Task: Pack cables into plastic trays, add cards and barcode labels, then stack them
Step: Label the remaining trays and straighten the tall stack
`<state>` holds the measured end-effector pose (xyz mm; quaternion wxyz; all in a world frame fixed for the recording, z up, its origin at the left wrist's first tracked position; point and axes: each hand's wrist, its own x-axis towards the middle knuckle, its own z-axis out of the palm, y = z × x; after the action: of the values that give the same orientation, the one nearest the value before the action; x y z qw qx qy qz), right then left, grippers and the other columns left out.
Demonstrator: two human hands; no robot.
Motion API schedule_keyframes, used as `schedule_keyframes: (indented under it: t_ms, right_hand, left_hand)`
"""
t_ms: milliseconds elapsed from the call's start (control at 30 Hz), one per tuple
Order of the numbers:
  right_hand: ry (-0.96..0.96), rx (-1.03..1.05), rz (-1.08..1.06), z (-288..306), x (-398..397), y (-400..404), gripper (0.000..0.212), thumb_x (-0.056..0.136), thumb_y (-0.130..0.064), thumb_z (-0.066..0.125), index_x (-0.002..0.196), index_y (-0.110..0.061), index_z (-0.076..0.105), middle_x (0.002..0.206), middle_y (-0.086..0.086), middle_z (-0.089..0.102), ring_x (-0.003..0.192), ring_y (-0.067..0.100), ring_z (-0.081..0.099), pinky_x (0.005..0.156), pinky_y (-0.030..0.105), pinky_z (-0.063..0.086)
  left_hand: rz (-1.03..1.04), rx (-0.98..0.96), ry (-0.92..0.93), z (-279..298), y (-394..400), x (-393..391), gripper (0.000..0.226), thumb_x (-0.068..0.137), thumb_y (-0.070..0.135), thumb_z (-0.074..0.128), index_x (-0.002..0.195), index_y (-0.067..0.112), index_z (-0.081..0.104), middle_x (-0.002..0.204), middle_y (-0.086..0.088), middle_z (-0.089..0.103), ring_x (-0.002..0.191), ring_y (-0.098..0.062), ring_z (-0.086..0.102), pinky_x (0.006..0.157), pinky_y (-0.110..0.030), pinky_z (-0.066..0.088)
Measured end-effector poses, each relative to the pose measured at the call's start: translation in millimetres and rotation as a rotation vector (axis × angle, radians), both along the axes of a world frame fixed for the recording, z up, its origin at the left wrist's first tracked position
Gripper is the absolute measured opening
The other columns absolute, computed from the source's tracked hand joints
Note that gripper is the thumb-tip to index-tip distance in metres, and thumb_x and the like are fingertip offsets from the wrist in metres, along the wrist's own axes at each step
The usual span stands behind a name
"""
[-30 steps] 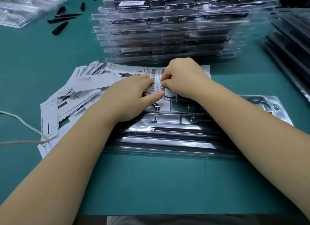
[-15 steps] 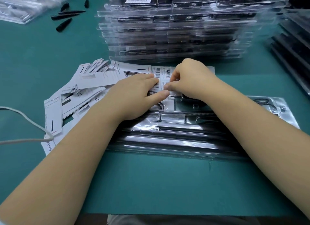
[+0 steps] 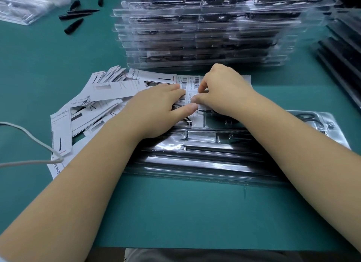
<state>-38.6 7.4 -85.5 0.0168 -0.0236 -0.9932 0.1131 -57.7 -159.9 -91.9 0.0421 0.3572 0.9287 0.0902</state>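
A clear plastic tray [image 3: 205, 156] with black cables in it lies on the green table in front of me. A sheet of barcode labels [image 3: 188, 84] rests across its far edge. My left hand [image 3: 158, 109] lies flat on the sheet, fingers straight, holding it down. My right hand [image 3: 220, 91] curls over the sheet and pinches the edge of one barcode label between thumb and forefinger. A loose pile of white printed cards [image 3: 93, 107] spreads out to the left of the tray.
A tall stack of filled clear trays [image 3: 207, 31] stands right behind the label sheet. More dark trays [image 3: 343, 52] sit at the right edge. Black pointed parts [image 3: 75, 20] and plastic bags [image 3: 25, 3] lie at the far left. A grey cord [image 3: 29, 136] crosses the left side.
The right hand's fingers have worked a little further along the label sheet; the left hand stays pressed on it. The head camera shifted slightly.
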Motion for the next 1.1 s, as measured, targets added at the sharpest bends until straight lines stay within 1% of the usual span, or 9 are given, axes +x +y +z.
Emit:
schedule_keyframes:
  t_ms: [300,400,500,667,733,833,900,1000,1100]
  right_hand:
    - [-0.032,-0.035,0.031,-0.4,-2.4,1.0,0.033,0.086,-0.044,0.061,0.095,-0.014,0.072,0.11,0.01,0.05,0.094,0.025,0.052,0.072,0.03,0.038]
    - [-0.063,-0.084,0.037,0.3,-3.5,3.0,0.034,0.085,-0.041,0.063,0.086,-0.008,0.072,0.09,0.011,0.06,0.075,0.018,0.049,0.065,0.029,0.039]
    - [-0.098,-0.117,0.035,1.0,-3.8,4.4,0.035,0.085,-0.04,0.063,0.077,-0.006,0.07,0.071,0.008,0.056,0.064,0.016,0.047,0.059,0.028,0.036]
    - [-0.174,-0.156,0.022,2.0,-6.1,6.6,0.038,0.085,-0.041,0.063,0.053,-0.024,0.051,0.07,0.003,0.04,0.073,0.022,0.047,0.054,0.027,0.03]
    - [-0.19,-0.165,0.027,2.0,-6.7,6.6,0.039,0.086,-0.041,0.062,0.052,-0.027,0.05,0.076,0.004,0.042,0.078,0.023,0.047,0.061,0.026,0.031]
    - [-0.2,-0.165,0.036,1.1,-5.4,5.7,0.035,0.086,-0.041,0.061,0.055,-0.028,0.055,0.092,0.006,0.049,0.088,0.023,0.049,0.069,0.028,0.035]
    - [-0.15,-0.148,0.023,0.1,-3.6,6.2,0.032,0.084,-0.043,0.063,0.06,-0.022,0.061,0.097,0.006,0.048,0.096,0.023,0.052,0.07,0.029,0.038]
    - [-0.023,-0.055,-0.007,1.6,-1.0,5.0,0.035,0.08,-0.047,0.065,0.079,-0.013,0.073,0.1,0.007,0.056,0.09,0.023,0.059,0.067,0.03,0.044]
    - [-0.002,0.005,0.008,2.6,-1.7,1.8,0.036,0.082,-0.046,0.064,0.087,-0.012,0.074,0.099,0.009,0.064,0.088,0.026,0.061,0.065,0.029,0.043]
  left_hand:
    - [-0.01,-0.001,0.015,-3.3,-0.6,-2.3,0.069,0.088,0.064,0.025,0.137,0.021,0.046,0.151,0.004,0.035,0.138,-0.01,0.027,0.106,-0.032,0.028]
    - [-0.008,-0.002,0.015,-2.9,-0.8,-2.2,0.069,0.088,0.064,0.026,0.137,0.02,0.047,0.151,0.003,0.035,0.138,-0.01,0.027,0.105,-0.032,0.028]
    - [-0.008,-0.003,0.014,-3.0,-0.6,-1.8,0.068,0.088,0.064,0.026,0.136,0.02,0.048,0.15,0.004,0.036,0.137,-0.01,0.028,0.105,-0.033,0.029]
    - [-0.009,0.003,0.017,-3.0,-0.5,-2.0,0.065,0.091,0.062,0.028,0.137,0.021,0.047,0.15,0.004,0.035,0.137,-0.01,0.028,0.105,-0.033,0.028]
    - [-0.01,-0.008,0.008,-2.7,-0.4,-2.2,0.067,0.09,0.063,0.027,0.139,0.022,0.044,0.152,0.004,0.033,0.139,-0.01,0.026,0.106,-0.032,0.027]
    - [-0.014,-0.008,0.003,-2.1,-0.3,-1.7,0.068,0.089,0.064,0.026,0.138,0.021,0.046,0.151,0.004,0.034,0.138,-0.01,0.027,0.105,-0.033,0.029]
    - [-0.009,0.0,0.004,-1.4,-0.4,-1.1,0.067,0.089,0.063,0.027,0.135,0.02,0.049,0.148,0.004,0.039,0.135,-0.011,0.031,0.103,-0.034,0.031]
    - [-0.009,0.0,0.008,-0.5,-0.4,-0.6,0.067,0.089,0.063,0.026,0.13,0.016,0.053,0.143,0.003,0.044,0.131,-0.012,0.035,0.1,-0.035,0.034]
    - [-0.008,-0.001,0.006,-0.4,-0.3,-0.5,0.067,0.089,0.062,0.027,0.129,0.016,0.053,0.142,0.002,0.045,0.131,-0.012,0.035,0.1,-0.035,0.033]
